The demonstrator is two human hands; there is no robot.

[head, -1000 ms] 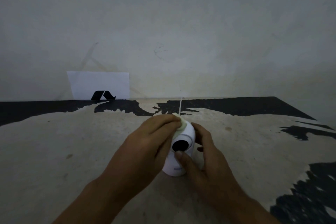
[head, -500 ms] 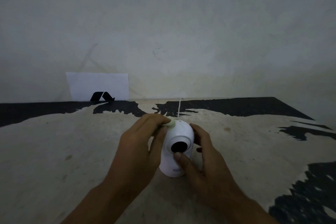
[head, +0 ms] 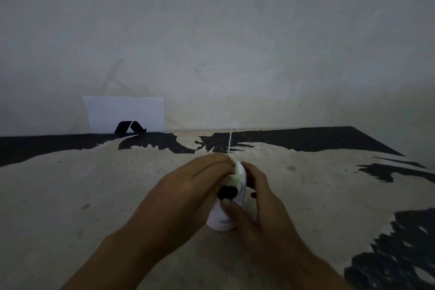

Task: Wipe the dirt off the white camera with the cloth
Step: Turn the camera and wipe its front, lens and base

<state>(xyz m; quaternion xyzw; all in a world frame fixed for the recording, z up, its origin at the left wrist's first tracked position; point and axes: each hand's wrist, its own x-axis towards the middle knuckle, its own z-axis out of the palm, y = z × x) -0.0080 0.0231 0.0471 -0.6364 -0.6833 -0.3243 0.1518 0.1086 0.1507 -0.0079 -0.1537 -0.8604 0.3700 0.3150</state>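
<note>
A white camera (head: 236, 195) is seen upright on a worn table (head: 94, 195), near its middle. A pale cloth (head: 236, 176) is pinched in the left hand (head: 188, 192) against the camera's top, above the dark lens. The body is gripped by the curled right hand (head: 256, 205). The camera could be tipped if pressed too hard.

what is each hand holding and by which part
The left hand pinches a small pale cloth against the white camera head; the right hand grips the camera's body.
</note>
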